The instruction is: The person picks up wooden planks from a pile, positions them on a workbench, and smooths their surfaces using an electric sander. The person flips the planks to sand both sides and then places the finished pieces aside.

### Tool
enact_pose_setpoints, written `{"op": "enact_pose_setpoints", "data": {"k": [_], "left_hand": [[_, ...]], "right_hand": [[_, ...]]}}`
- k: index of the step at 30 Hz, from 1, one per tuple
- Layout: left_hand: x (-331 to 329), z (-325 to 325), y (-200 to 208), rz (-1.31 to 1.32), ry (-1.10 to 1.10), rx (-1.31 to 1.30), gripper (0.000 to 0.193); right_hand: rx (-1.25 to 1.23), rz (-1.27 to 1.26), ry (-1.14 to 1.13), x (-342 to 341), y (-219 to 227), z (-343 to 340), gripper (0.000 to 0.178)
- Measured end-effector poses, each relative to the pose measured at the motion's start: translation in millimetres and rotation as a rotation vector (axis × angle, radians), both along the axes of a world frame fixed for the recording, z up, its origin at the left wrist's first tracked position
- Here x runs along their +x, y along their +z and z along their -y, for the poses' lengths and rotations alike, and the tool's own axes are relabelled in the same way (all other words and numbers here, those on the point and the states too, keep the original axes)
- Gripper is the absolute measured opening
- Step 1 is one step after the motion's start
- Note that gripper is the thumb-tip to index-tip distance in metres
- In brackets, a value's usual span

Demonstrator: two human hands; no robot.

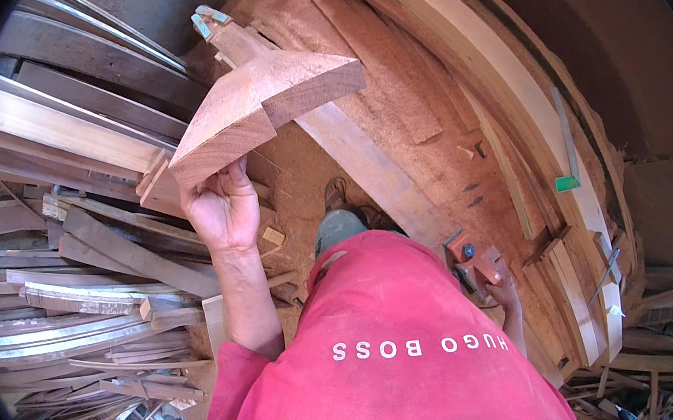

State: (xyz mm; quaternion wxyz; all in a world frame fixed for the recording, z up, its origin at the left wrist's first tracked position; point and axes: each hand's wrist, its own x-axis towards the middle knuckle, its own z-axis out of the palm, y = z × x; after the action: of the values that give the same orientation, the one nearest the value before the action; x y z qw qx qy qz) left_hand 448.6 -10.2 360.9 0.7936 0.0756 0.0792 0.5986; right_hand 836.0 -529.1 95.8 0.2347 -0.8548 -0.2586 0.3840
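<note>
A thick, angled piece of reddish wood [224, 123] is raised in my left hand [224, 209], its fingers curled under the near end. A seam runs across its face, and the end grain on its right part faces me. My right hand [505, 286] is at the right, low beside my shirt, closed on a red metal tool [488, 263] with a round blue part. The tool's exact kind is not clear. It sits at the near end of a long pale board [369, 165] dusted with sawdust. My right forearm is mostly hidden by the shirt.
Stacked planks and curved boards [103, 278] crowd the left side. Long curved timbers [501, 50] bend along the right, with a green-handled tool [567, 183] on them. Sawdust [382, 97] coats the work surface. A metal piece with light blue ends [209, 21] stands at the far end.
</note>
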Motion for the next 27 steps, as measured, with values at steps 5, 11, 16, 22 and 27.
{"op": "enact_pose_setpoints", "data": {"k": [5,11,16,22,27], "left_hand": [[6.5,-0.4,6.6,0.011,-0.023,-0.042,0.037],[-3.8,-2.1,-4.2,0.007,-0.013,-0.012,0.044],[1.4,0.2,-0.1,-0.027,0.010,-0.017,0.039],[5.8,1.7,4.4,-0.029,0.002,-0.027,0.037],[0.5,5.5,-0.6,-0.036,-0.004,-0.009,0.038]], "right_hand": [[0.069,0.055,0.037,4.4,-11.5,7.6,0.050],[0.002,-0.006,-0.002,-2.7,11.3,-8.1,0.052],[0.004,-0.036,-0.031,-5.7,18.7,-13.1,0.054],[0.035,-0.030,-0.033,0.0,-1.8,1.3,0.048],[0.024,-0.105,-0.047,-0.7,3.5,-3.4,0.041]]}}
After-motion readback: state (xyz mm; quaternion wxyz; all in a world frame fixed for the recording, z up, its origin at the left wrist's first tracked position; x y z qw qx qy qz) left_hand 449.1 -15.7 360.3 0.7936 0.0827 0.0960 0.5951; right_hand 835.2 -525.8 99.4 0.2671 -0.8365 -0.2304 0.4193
